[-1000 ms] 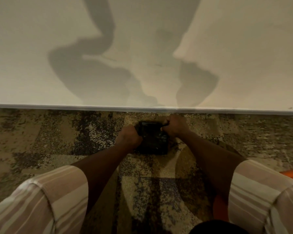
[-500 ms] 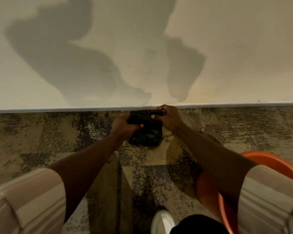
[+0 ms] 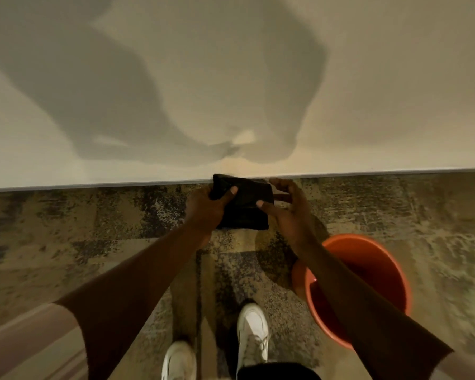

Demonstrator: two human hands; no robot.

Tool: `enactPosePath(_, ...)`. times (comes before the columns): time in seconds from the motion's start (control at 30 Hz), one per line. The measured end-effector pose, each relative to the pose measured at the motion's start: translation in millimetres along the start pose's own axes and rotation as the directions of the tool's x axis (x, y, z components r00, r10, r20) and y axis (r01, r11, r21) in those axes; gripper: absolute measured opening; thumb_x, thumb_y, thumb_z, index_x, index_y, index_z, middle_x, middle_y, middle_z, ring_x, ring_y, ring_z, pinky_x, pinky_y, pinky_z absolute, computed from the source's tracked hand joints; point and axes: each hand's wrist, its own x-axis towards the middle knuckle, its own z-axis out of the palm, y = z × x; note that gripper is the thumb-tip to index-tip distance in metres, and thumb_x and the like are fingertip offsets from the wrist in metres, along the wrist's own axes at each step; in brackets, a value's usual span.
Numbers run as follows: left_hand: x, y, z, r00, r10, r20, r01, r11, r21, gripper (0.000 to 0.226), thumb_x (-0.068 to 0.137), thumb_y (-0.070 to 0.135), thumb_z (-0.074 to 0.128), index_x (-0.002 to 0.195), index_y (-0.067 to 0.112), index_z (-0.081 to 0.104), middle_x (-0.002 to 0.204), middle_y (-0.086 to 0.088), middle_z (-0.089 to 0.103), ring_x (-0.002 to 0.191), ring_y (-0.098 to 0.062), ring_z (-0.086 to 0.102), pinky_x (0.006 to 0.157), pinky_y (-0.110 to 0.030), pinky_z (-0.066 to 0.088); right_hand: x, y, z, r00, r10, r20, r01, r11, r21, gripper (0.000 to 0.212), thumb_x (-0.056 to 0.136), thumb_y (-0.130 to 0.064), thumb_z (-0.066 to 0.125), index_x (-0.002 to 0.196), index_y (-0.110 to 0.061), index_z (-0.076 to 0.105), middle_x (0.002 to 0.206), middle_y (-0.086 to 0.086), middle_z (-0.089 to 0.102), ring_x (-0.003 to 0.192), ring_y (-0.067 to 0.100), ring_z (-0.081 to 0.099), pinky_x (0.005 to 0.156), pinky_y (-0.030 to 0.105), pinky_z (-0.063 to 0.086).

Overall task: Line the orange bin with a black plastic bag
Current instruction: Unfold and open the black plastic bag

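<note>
A folded black plastic bag (image 3: pixel 244 204) is held in the air in front of me, above the carpet and close to the wall's base. My left hand (image 3: pixel 207 208) grips its left side, thumb on top. My right hand (image 3: pixel 288 209) pinches its right edge with the thumb, its other fingers spread. The orange bin (image 3: pixel 379 259) stands open and upright on the carpet at the lower right, under my right forearm, which hides part of its rim. The bin looks bare inside.
A plain pale wall (image 3: pixel 231 78) with a baseboard (image 3: pixel 93 185) closes off the far side. Patterned carpet (image 3: pixel 66 242) covers the floor. My two white shoes (image 3: pixel 251 333) stand below, left of the bin.
The view has tilted down, showing more of the bin and my shoes. The folded bag has turned flatter between my hands, and my right hand's fingers have spread at its edge.
</note>
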Motion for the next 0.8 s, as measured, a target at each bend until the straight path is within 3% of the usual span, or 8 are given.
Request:
enactPosePath(0.13,-56,56,-9,0.999,0.04,-0.035,-0.037,0.995,0.098,0.039,0.08,0.041,0.084,0.1,0.009,0.076,0.096,-0.007,0.079,0.086,-0.024,0.077,0.079,-0.045,0.065,-52,-60,-28,0.983,-0.178,0.053,0.184,0.972,-0.144,0.063,0.076,-0.022,0.089,0.133,-0.018,0.061,0.135,0.001,0.045,0.116,-0.012,0.051,0.078,0.01,0.056)
enactPosePath(0.23,-94,94,-18,0.997,0.08,-0.018,-0.077,0.987,0.144,0.042,0.077,0.045,0.085,0.099,0.011,0.075,0.094,-0.004,0.078,0.086,-0.021,0.076,0.078,-0.041,0.065,-83,-95,-41,0.95,-0.297,0.097,0.312,0.899,-0.308,0.057,0.08,-0.028,0.087,0.132,-0.023,0.065,0.14,0.001,0.041,0.125,0.001,0.047,0.091,0.001,0.045)
enactPosePath(0.33,-136,134,-34,0.99,0.138,0.037,-0.142,0.969,0.2,0.04,0.079,0.048,0.083,0.087,0.01,0.072,0.082,-0.003,0.076,0.075,-0.018,0.074,0.066,-0.036,0.061,-108,-135,-49,0.937,-0.346,0.038,0.339,0.881,-0.33,0.034,0.086,-0.024,0.08,0.119,-0.022,0.072,0.14,0.004,0.045,0.133,0.019,0.046,0.099,0.02,0.047)
enactPosePath(0.4,-163,160,-48,0.984,0.165,0.062,-0.174,0.958,0.228,0.047,0.08,0.053,0.08,0.071,0.01,0.062,0.062,0.0,0.063,0.056,-0.015,0.062,0.052,-0.031,0.049,-124,-164,-52,0.932,-0.361,-0.036,0.331,0.885,-0.327,0.02,0.089,-0.02,0.077,0.109,-0.019,0.075,0.133,0.004,0.052,0.128,0.021,0.05,0.095,0.026,0.051)
enactPosePath(0.5,-194,191,-67,0.974,0.195,0.116,-0.221,0.933,0.284,0.061,0.085,0.065,0.067,0.066,0.009,0.053,0.057,-0.002,0.046,0.052,-0.015,0.045,0.052,-0.029,0.034,-143,-202,-55,0.95,-0.265,-0.165,0.217,0.94,-0.262,0.013,0.094,-0.028,0.072,0.1,-0.017,0.074,0.117,-0.003,0.06,0.113,0.021,0.058,0.085,0.028,0.053)
enactPosePath(0.63,-227,234,-97,0.956,0.193,0.219,-0.251,0.926,0.28,0.06,0.08,0.065,0.072,0.063,0.009,0.056,0.055,-0.002,0.052,0.052,-0.018,0.054,0.055,-0.031,0.038,-160,-253,-68,0.926,-0.086,-0.367,0.067,0.996,-0.063,0.021,0.098,-0.035,0.067,0.095,-0.015,0.071,0.085,-0.004,0.071,0.081,0.016,0.067,0.07,0.037,0.051)
enactPosePath(0.73,-242,252,-113,0.947,0.169,0.273,-0.243,0.933,0.264,0.032,0.078,0.038,0.086,0.077,0.009,0.073,0.075,-0.013,0.073,0.072,-0.026,0.074,0.062,-0.034,0.051,-164,-278,-82,0.879,0.016,-0.476,-0.001,0.999,0.032,0.024,0.097,-0.034,0.068,0.094,-0.011,0.073,0.083,0.003,0.073,0.08,0.021,0.07,0.069,0.039,0.053)
enactPosePath(0.8,-254,266,-121,0.944,0.156,0.291,-0.23,0.943,0.239,0.015,0.082,0.025,0.084,0.079,0.012,0.077,0.073,-0.004,0.076,0.071,-0.018,0.075,0.059,-0.026,0.052,-169,-293,-91,0.845,0.044,-0.533,-0.022,0.999,0.048,0.022,0.097,-0.031,0.069,0.095,-0.009,0.073,0.083,0.008,0.074,0.079,0.024,0.071,0.066,0.042,0.056)
